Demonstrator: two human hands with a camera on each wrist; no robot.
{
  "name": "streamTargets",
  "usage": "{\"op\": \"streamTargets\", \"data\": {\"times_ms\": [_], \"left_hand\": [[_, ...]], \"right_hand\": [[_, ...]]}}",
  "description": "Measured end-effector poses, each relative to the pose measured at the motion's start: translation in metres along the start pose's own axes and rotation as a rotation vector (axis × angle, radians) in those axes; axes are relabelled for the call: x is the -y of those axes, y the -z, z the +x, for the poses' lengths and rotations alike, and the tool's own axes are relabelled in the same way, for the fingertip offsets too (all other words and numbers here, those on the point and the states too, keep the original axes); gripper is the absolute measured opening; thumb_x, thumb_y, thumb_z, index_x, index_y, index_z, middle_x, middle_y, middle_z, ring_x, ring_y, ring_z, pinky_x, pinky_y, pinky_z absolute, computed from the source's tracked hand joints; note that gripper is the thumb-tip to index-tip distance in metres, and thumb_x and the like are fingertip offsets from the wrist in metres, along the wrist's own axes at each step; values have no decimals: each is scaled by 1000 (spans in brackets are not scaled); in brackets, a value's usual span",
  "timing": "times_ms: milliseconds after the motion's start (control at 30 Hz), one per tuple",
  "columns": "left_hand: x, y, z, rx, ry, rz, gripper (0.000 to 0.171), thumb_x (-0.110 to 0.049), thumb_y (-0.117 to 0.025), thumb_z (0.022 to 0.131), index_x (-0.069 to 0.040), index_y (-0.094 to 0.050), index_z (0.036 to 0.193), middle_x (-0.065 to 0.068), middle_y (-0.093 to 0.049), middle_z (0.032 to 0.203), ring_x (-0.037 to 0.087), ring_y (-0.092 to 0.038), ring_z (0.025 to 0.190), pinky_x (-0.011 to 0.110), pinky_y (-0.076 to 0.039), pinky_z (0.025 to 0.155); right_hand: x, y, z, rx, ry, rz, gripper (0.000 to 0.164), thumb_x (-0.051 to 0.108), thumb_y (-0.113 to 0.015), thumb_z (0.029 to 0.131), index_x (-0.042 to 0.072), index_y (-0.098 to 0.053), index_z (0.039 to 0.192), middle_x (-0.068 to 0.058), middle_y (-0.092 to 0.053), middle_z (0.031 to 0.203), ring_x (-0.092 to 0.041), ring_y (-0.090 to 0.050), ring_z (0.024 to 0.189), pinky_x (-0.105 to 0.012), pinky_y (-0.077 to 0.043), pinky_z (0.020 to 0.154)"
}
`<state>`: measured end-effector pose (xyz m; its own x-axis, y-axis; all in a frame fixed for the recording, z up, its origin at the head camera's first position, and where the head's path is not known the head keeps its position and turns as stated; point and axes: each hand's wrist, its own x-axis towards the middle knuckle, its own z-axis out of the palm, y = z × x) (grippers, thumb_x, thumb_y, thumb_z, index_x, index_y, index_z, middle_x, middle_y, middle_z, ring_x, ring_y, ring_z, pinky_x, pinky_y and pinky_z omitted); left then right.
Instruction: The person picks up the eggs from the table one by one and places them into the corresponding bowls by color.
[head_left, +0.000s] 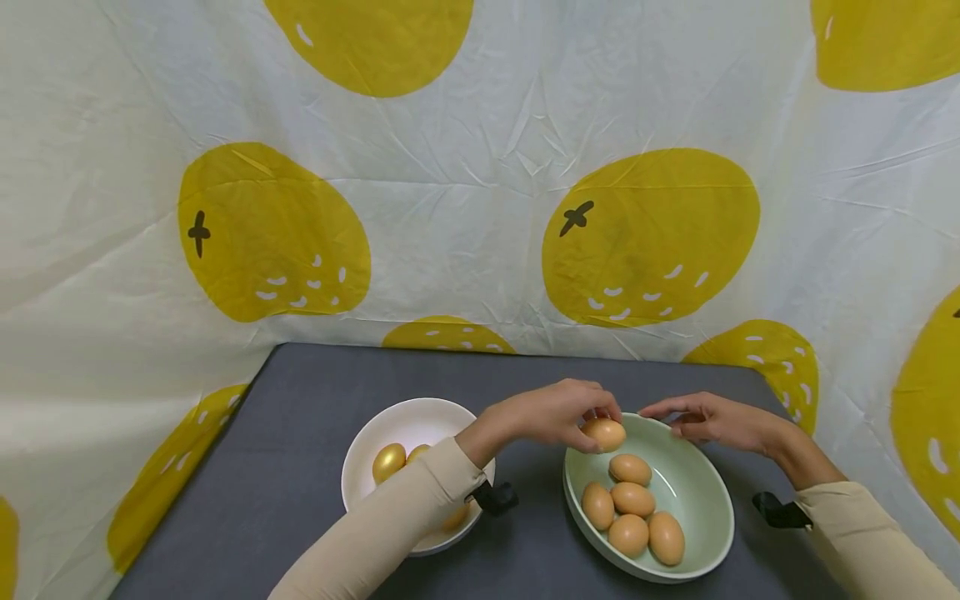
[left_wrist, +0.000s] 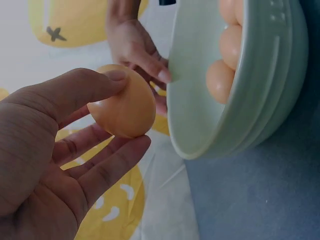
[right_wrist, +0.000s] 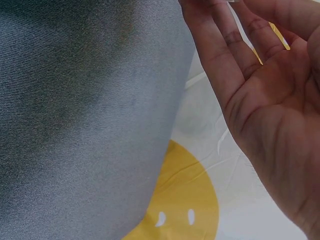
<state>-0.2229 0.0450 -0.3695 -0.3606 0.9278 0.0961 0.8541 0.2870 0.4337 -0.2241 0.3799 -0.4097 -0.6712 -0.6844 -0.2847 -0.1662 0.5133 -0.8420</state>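
My left hand point(head_left: 558, 414) pinches a brown egg point(left_wrist: 127, 107) between thumb and fingertips, above the left far side of a pale green bowl point(head_left: 701, 500). Several more brown eggs point(head_left: 632, 498) lie together in that bowl. At its far rim, my right hand point(head_left: 712, 418) grips the bowl; in the left wrist view the thumb point(left_wrist: 159, 74) lies at the rim with fingers behind it. The right wrist view shows the right palm point(right_wrist: 280, 105), its fingertips cut off at the top.
A white bowl point(head_left: 358, 442) left of the green one holds gold eggs point(head_left: 389, 462) and is partly covered by my left sleeve point(head_left: 397, 517). Both bowls stand on a dark grey table point(head_left: 300, 417). Behind it hangs a white cloth point(head_left: 450, 250) with yellow fruit prints.
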Motion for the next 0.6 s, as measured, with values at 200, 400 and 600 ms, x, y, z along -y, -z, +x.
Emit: {"op": "streamTargets", "data": {"times_ms": [200,400,600], "left_hand": [[-3,-9,7,46,-16,-9,37,-17,-78,90,-12,-67,124,-2,-64,115,1,-59,101,9,-45,87],[-4,-18,15,103,-5,-9,38,-15,-76,90,-12,-66,127,-3,-64,116,1,-59,102,7,-44,86],[-4,-29,22,150,-14,26,37,-15,-77,90,-11,-66,125,-5,-65,117,0,-59,101,7,-42,85]], "right_hand": [[-1,0,0,8,2,-11,47,12,-50,106,9,-45,153,-25,-46,152,-10,-58,126,-27,-53,92],[-1,1,1,5,0,-10,47,12,-50,106,9,-45,153,-25,-45,152,-11,-59,126,-28,-54,93],[0,1,0,2,14,5,46,11,-49,106,7,-45,153,-27,-44,152,-11,-59,125,-28,-54,93]]}}
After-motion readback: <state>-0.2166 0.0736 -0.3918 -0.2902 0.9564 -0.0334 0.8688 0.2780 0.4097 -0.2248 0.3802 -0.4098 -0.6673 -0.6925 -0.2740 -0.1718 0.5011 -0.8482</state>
